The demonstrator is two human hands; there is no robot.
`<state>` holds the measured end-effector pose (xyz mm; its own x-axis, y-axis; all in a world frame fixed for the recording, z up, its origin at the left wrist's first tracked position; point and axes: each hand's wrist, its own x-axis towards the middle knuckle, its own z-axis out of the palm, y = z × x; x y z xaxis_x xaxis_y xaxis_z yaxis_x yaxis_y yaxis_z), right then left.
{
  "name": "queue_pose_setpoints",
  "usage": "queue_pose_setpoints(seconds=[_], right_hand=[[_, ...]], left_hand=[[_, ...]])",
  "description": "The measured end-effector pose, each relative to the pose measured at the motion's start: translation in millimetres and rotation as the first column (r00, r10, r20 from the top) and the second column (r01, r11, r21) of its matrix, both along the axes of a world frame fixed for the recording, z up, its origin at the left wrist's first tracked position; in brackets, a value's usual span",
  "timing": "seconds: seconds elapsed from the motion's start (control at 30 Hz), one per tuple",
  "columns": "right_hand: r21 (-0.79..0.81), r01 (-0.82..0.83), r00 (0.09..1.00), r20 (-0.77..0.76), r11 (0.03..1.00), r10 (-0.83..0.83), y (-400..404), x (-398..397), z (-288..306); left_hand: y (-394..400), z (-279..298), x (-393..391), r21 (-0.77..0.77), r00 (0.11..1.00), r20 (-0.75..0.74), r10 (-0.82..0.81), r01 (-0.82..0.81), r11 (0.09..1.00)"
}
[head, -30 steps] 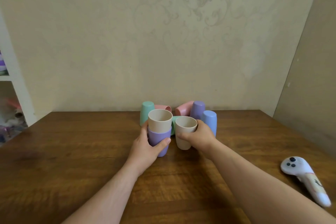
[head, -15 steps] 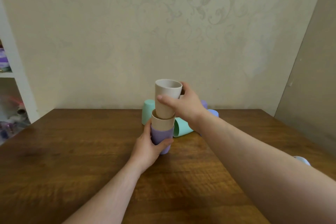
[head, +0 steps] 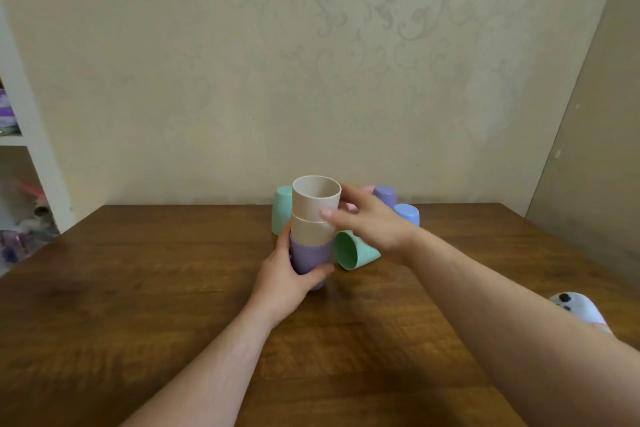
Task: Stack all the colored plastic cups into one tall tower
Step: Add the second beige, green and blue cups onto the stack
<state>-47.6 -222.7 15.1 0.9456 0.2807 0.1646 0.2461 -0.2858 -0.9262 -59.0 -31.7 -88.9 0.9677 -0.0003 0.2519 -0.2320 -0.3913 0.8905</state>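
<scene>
A nested stack stands mid-table: a purple cup at the bottom, a beige cup in it, and a second beige cup on top, all mouths up. My left hand grips the purple cup. My right hand hovers just right of the top beige cup with fingers spread, thumb tip near its wall. A green cup lies on its side beside the stack. Behind stand an upside-down mint cup, a purple cup and a blue cup. A pink cup is mostly hidden.
The wooden table reaches a patterned wall at the back. A white handheld controller lies at the right edge, partly behind my right forearm. A white shelf unit stands to the left.
The second beige cup came up from the table and now sits nested in the stack. My right hand has let go of it and opened.
</scene>
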Motion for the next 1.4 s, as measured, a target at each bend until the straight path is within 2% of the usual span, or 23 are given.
queue_pose_setpoints(seconds=[0.03, 0.07, 0.1, 0.13, 0.17, 0.23, 0.3, 0.37, 0.43, 0.5, 0.67, 0.83, 0.9, 0.97, 1.0, 1.07, 1.13, 1.3, 1.4], right_hand=[[-0.008, 0.038, 0.999, -0.015, 0.999, -0.038, -14.4, 1.3, 1.0], [-0.084, 0.108, 0.994, -0.009, 0.991, -0.109, -28.7, 4.4, -0.8], [-0.234, 0.184, 0.983, 0.043, 0.955, -0.179, -41.5, 6.8, -5.0], [-0.438, 0.224, 0.975, 0.111, 0.870, -0.194, -52.5, 8.0, -9.9], [-0.632, 0.218, 0.975, 0.165, 0.744, -0.145, -59.5, 8.7, -17.4], [-0.860, 0.151, 0.987, 0.159, 0.488, -0.026, -60.1, 6.7, -33.4], [-0.936, 0.194, 0.977, 0.210, 0.295, 0.025, -54.4, 4.7, -49.4], [-0.920, 0.331, 0.932, 0.354, 0.209, 0.078, -46.7, 6.2, -60.7], [-0.873, 0.425, 0.886, 0.455, 0.239, 0.085, -37.3, 6.9, -68.4], [-0.855, 0.434, 0.886, 0.462, 0.285, 0.036, -29.4, 7.2, -69.0], [-0.839, 0.461, 0.872, 0.489, 0.289, 0.028, -23.0, 7.1, -65.3], [-0.801, 0.363, 0.919, 0.393, 0.475, -0.041, -29.4, 8.2, -64.5], [-0.658, 0.394, 0.913, 0.362, 0.641, -0.189, -34.1, 7.8, -62.6], [-0.360, 0.435, 0.896, 0.267, 0.825, -0.355, -35.8, 3.5, -65.3], [-0.219, 0.439, 0.894, 0.202, 0.871, -0.400, -34.8, 0.0, -68.4], [-0.058, 0.435, 0.896, 0.122, 0.898, -0.426, -33.0, -6.7, -79.0], [-0.008, 0.441, 0.891, 0.122, 0.898, -0.437, -31.0, -9.9, -88.0], [-0.045, 0.478, 0.871, 0.158, 0.877, -0.466, -27.7, -6.2, -90.1], [-0.069, 0.482, 0.868, 0.179, 0.874, -0.464, -26.4, -5.2, -89.3]], left_hand=[[0.4, -1.0, 0.8, 0.011, 1.000, -0.006, 0.005, -0.005, 1.000], [1.0, -2.2, 1.8, 0.018, 1.000, -0.018, 0.010, -0.009, 1.000], [1.6, -3.6, 3.2, 0.021, 0.999, -0.032, 0.012, -0.011, 1.000], [1.9, -5.0, 5.2, 0.024, 0.999, -0.046, 0.017, -0.016, 1.000], [1.7, -5.7, 6.7, 0.028, 0.998, -0.055, 0.021, -0.020, 0.999], [0.6, -6.2, 8.6, 0.035, 0.998, -0.061, 0.028, -0.026, 0.999], [-0.3, -5.4, 7.7, 0.034, 0.998, -0.047, 0.031, -0.029, 0.999], [-0.7, -4.5, 5.6, 0.023, 0.999, -0.044, 0.026, -0.025, 0.999], [-0.5, -4.9, 4.8, 0.014, 0.999, -0.044, 0.021, -0.021, 1.000], [-0.6, -5.6, 5.3, 0.010, 0.999, -0.043, 0.017, -0.017, 1.000], [-0.3, -6.3, 6.6, -0.003, 0.999, -0.031, 0.016, -0.017, 1.000], [-0.4, -4.7, 6.2, -0.011, 0.999, -0.045, 0.005, -0.006, 1.000], [-0.5, -4.3, 6.6, -0.014, 0.998, -0.057, -0.001, 0.000, 1.000], [-0.6, -4.4, 7.6, -0.012, 0.997, -0.071, -0.001, 0.000, 1.000], [-0.4, -3.9, 8.1, -0.012, 0.997, -0.076, -0.002, 0.002, 1.000], [0.2, -4.9, 10.2, -0.026, 0.996, -0.085, -0.009, 0.007, 1.000], [1.8, -5.7, 12.1, -0.078, 0.997, -0.079, -0.020, 0.014, 0.997], [3.6, 26.8, 15.6, -0.342, 1.000, -0.021, -0.010, 0.002, 0.940], [-1.3, 59.7, 18.6, -0.392, 0.999, 0.052, -0.009, 0.029, 0.920]])
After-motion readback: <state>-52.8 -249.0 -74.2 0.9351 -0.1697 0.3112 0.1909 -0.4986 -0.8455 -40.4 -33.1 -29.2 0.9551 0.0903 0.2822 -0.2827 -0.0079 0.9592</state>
